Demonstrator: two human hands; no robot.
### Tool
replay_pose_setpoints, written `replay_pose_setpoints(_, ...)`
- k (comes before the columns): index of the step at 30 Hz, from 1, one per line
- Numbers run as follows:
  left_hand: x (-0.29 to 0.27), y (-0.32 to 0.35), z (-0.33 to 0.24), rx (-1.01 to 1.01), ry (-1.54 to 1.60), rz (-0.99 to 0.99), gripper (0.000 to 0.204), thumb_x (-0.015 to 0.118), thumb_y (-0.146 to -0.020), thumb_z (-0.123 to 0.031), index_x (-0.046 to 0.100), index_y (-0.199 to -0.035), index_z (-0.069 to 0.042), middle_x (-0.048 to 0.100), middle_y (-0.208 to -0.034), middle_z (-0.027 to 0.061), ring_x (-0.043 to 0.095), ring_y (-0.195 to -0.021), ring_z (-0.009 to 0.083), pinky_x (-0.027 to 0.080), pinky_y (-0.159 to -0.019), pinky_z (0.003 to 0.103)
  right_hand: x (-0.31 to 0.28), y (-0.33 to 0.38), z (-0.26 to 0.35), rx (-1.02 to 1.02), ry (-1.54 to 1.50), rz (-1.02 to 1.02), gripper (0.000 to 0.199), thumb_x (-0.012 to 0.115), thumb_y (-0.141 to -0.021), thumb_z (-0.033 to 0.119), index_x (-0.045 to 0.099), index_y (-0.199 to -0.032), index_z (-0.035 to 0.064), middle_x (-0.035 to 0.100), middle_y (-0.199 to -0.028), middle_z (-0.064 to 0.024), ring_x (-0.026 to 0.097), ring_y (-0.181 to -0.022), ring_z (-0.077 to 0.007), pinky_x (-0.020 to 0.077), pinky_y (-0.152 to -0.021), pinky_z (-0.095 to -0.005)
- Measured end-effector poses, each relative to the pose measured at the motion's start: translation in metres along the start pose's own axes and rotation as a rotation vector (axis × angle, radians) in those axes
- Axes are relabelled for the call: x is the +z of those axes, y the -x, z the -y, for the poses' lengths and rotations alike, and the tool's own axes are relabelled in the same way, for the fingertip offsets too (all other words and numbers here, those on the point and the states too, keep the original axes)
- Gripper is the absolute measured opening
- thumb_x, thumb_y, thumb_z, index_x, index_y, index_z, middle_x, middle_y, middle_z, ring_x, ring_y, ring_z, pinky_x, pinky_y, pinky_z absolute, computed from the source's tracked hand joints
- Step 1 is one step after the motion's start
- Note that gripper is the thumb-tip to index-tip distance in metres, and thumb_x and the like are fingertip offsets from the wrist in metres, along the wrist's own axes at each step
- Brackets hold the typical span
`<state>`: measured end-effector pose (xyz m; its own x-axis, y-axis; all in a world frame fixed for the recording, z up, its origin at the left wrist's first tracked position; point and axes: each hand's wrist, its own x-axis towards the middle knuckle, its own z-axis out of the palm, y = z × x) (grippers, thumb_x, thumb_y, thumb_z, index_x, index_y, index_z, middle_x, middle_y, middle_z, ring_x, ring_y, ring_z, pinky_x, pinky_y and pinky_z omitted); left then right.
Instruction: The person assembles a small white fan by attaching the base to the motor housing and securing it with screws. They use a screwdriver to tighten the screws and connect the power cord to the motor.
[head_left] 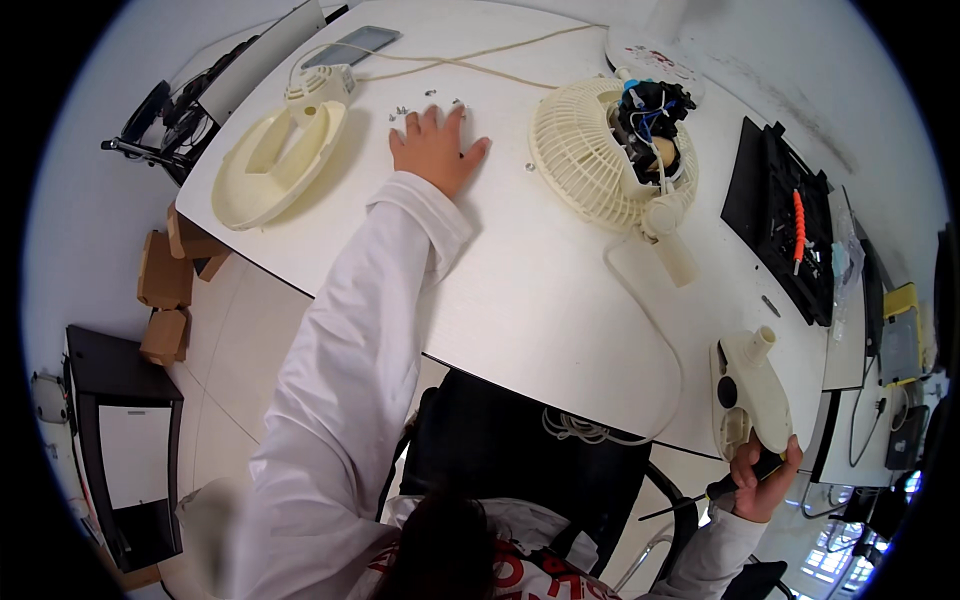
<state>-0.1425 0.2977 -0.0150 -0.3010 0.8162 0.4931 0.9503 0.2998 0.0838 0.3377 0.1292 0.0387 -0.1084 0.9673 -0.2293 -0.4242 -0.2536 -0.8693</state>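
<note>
My left hand (pixel 432 152) lies on the white table with its fingers spread. Beside its fingertips are several small screws (pixel 400 111), and nothing shows in its grasp. At the table's right front edge my right hand (pixel 764 484) is closed round a screwdriver (pixel 718 487) with a dark handle, its shaft pointing left. Touching that hand's fingers is the lower end of a cream plastic housing (pixel 757 390), which has a short tube on top. An opened fan (pixel 590 150) rests between my hands, its motor and wires bare on the cream grille.
A cream fan base cover (pixel 275 170) sits at the left of the table (pixel 510 290). A grey phone-like slab (pixel 352 47) lies behind it. A black tool case (pixel 780 215) with an orange flexible shaft (pixel 799 225) is at right. The fan's cable (pixel 655 315) runs over the front edge.
</note>
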Motion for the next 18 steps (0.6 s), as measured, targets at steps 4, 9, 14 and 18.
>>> replay_pose_setpoints(4,0.007,0.000,0.000,0.122,0.116,0.101,0.045,0.049,-0.085,-0.035,0.046,-0.126,-0.017,0.043,-0.131,0.0134,0.033,-0.126,0.0309,0.032,-0.097,0.050,0.000,0.001,-0.002,-0.017,0.016,-0.030,0.044,0.037,-0.091,0.044,0.050,-0.092,0.0020,0.049,-0.065,-0.0065,0.037,-0.033,-0.0112,0.0271,-0.028,-0.0221)
replay_pose_setpoints(9,0.009,-0.005,0.006,0.253,0.594,0.082,0.034,0.052,-0.080,-0.005,0.055,-0.113,-0.011,0.052,-0.117,0.0154,0.056,-0.097,0.0340,0.046,-0.085,0.039,0.002,0.002,-0.002,-0.026,0.012,-0.055,0.045,0.036,-0.092,0.045,0.050,-0.093,0.0022,0.049,-0.065,-0.0065,0.037,-0.033,-0.0115,0.0274,-0.028,-0.0222)
replay_pose_setpoints(14,-0.008,-0.017,0.012,0.059,0.622,-0.254,0.025,0.054,-0.078,-0.006,0.060,-0.102,-0.010,0.057,-0.105,0.0142,0.057,-0.093,0.0307,0.047,-0.080,0.037,0.008,0.002,-0.003,-0.023,-0.033,-0.141,0.052,0.035,-0.090,0.046,0.053,-0.101,-0.0014,0.049,-0.057,-0.0079,0.037,-0.032,-0.0120,0.0276,-0.030,-0.0222)
replay_pose_setpoints(18,-0.021,-0.020,0.024,-0.125,0.693,-0.222,0.025,0.055,-0.077,-0.006,0.060,-0.101,-0.011,0.059,-0.100,0.0106,0.060,-0.086,0.0248,0.048,-0.075,0.033,0.009,0.002,-0.003,-0.023,-0.047,-0.153,0.053,0.035,-0.090,0.047,0.052,-0.100,-0.0025,0.049,-0.057,-0.0078,0.036,-0.032,-0.0113,0.0271,-0.030,-0.0218)
